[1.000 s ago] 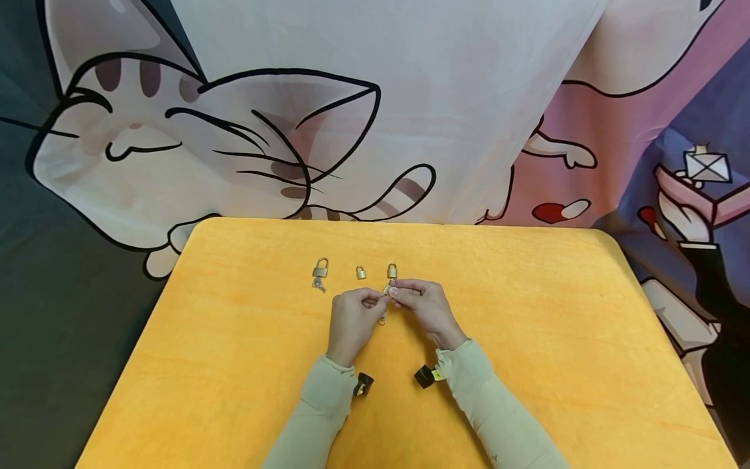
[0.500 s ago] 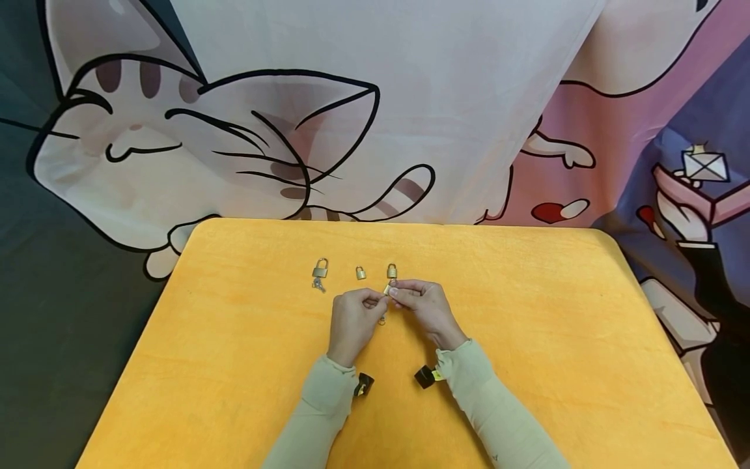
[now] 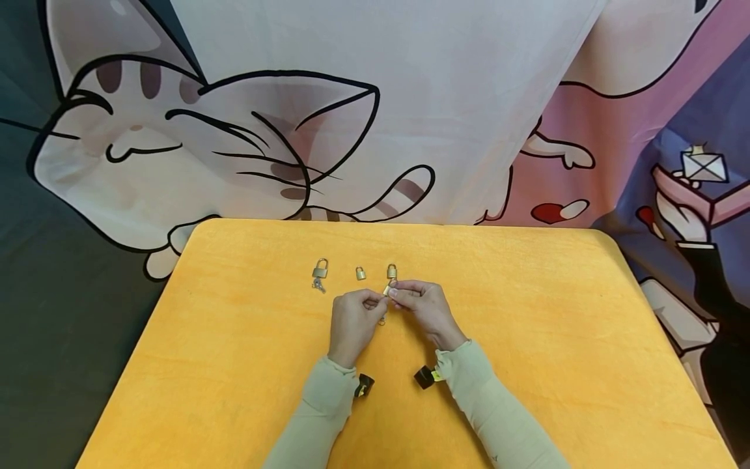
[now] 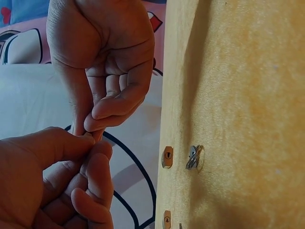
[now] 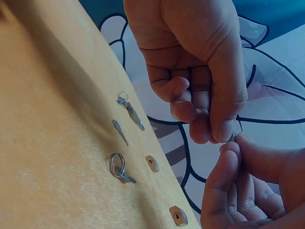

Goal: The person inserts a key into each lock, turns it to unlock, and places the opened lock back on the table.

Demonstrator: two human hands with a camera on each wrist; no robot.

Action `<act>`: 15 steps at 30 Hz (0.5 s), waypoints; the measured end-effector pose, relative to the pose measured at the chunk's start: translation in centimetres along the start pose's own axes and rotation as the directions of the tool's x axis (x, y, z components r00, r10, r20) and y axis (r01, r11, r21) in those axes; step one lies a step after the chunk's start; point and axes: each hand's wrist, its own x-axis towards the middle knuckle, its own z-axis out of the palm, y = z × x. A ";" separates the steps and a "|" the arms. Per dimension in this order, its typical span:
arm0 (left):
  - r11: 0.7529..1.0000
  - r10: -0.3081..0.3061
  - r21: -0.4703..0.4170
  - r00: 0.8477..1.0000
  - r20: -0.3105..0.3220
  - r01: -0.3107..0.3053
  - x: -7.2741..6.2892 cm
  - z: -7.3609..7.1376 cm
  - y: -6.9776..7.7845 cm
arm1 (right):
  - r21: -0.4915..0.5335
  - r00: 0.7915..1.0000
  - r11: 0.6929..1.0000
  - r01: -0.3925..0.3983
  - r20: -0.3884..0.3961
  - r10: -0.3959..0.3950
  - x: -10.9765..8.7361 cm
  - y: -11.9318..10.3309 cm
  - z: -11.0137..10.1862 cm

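Note:
My left hand (image 3: 354, 324) and right hand (image 3: 430, 311) meet fingertip to fingertip over the middle of the table. Between them sits a small brass padlock (image 3: 387, 290), with a silvery loop above its body. The right thumb and fingers pinch it. At its lower end the left thumb and forefinger pinch something small that the fingertips hide. In the right wrist view only a dark sliver of the padlock shows. Just beyond the hands lie another brass padlock (image 3: 392, 271), a smaller padlock (image 3: 360, 273), and a larger padlock (image 3: 319, 271) with keys (image 3: 319, 284) on it.
Below the hands a ring with keys (image 5: 117, 165) lies on the yellow table (image 3: 527, 326), and a thin key (image 5: 120, 132) lies near it. A printed curtain (image 3: 457, 117) hangs behind the far edge. Black wrist cameras (image 3: 424, 376) sit inside both sleeves.
Almost nothing differs. Both hands stay in the same place with the same pinch, and the padlocks on the table lie as before.

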 end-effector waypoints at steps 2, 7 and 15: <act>1.000 -0.002 0.001 1.000 0.002 0.002 0.0 0.0 0.0 | -0.002 1.000 1.000 0.001 -0.003 -0.001 0.0 0.0 0.0; 1.000 -0.012 0.012 1.000 0.003 0.011 0.0 0.0 -0.1 | -0.001 1.000 1.000 -0.010 -0.007 0.010 0.0 0.1 0.1; 1.000 0.016 0.021 1.000 -0.011 -0.016 0.0 0.0 -0.1 | -0.012 1.000 1.000 -0.018 -0.003 0.018 0.1 0.1 0.0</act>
